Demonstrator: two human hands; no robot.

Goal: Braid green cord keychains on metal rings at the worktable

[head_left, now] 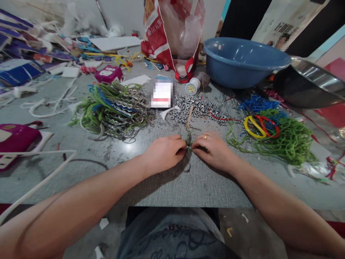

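My left hand (167, 153) and my right hand (212, 149), which wears a ring, meet just above the table. Both are closed in a pinch on a thin greenish cord (189, 137) that runs between the fingertips. Its finer details are too small to make out. Beyond the fingers lies a flat wooden stick (190, 117) against a spread of metal nuts (201, 107). To the left is a heap of green and blue cords with metal pieces (115, 108). Loose green cord (285, 138) lies to the right, with yellow-and-red-handled scissors (254, 126) on it.
A phone (161, 94) and a white spool (192, 87) sit behind the nuts. Farther back stand a red bag (156, 39), a blue basin (242, 68) and a metal bowl (304, 84). Purple boxes (107, 73) and scraps cover the left side. A white cable (40, 183) crosses the left front.
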